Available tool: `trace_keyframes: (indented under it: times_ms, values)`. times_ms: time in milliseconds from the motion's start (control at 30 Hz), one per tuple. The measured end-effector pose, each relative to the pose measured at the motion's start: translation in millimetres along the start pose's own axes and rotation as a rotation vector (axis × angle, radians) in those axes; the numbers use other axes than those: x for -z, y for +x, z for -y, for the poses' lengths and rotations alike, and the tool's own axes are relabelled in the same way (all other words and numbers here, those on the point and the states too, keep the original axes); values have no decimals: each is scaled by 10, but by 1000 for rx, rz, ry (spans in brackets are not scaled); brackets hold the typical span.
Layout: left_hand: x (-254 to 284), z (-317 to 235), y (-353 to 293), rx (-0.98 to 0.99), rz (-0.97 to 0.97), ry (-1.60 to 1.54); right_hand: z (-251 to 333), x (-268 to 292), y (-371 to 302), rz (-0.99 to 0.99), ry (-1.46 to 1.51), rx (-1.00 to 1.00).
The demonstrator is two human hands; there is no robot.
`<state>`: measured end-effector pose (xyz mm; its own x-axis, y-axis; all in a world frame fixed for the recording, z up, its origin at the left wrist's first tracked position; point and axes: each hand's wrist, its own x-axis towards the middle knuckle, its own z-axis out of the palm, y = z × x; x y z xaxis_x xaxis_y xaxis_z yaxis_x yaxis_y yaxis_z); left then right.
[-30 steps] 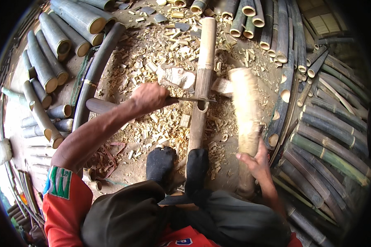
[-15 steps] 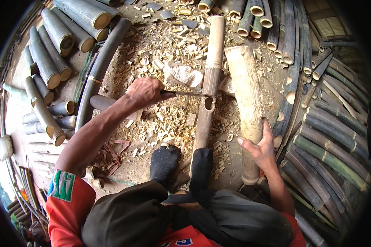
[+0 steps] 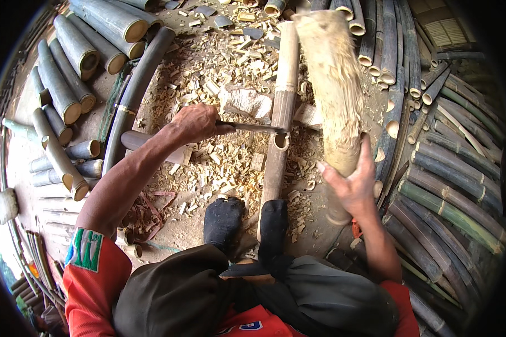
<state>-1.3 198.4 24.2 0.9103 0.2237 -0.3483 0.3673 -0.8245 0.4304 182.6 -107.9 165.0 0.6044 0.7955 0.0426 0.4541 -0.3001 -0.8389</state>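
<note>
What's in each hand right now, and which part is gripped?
The left hand holds a narrow bladed tool by its dark handle; the right hand grips a pale wooden club around its narrower lower part.

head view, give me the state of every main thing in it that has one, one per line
left hand: closed around the bladed tool
bladed tool: held crosswise, tip at the hole
bamboo pole: lying lengthwise, hole cut in it
right hand: gripping the wooden club
wooden club: apart from bladed tool, surface frayed
right foot: covered in black, over bamboo pole
wood chips: scattered
</note>
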Motion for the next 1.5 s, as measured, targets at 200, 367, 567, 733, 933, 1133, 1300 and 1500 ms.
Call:
trace_keyframes:
  times_ms: [200, 367, 567, 733, 933, 1133, 1300, 1500]
  values:
    - [-181, -5, 3, 14, 57, 167, -217, -33, 26, 559, -420, -454]
    - [-387, -89, -436, -340, -482, 96, -65, 201, 205, 349, -37, -289]
    - [-295, -273, -572, -8, -130, -28, -203, 276, 397, 262, -46, -115]
    - [-330, -199, -602, -82, -89, 46, -77, 272, 437, 376, -332, -88]
    - [-382, -172, -642, 20, 62, 218, -228, 143, 396, 640, -552, 314]
    - [-391, -247, -576, 5, 31, 165, -816, 231, 586, 705, -1069, 819]
    - [-449, -195, -576, 52, -1, 193, -558, 113, 404, 760, -850, 967]
    - [-505, -227, -511, 81, -47, 143, -775, 84, 532, 758, -1139, 816]
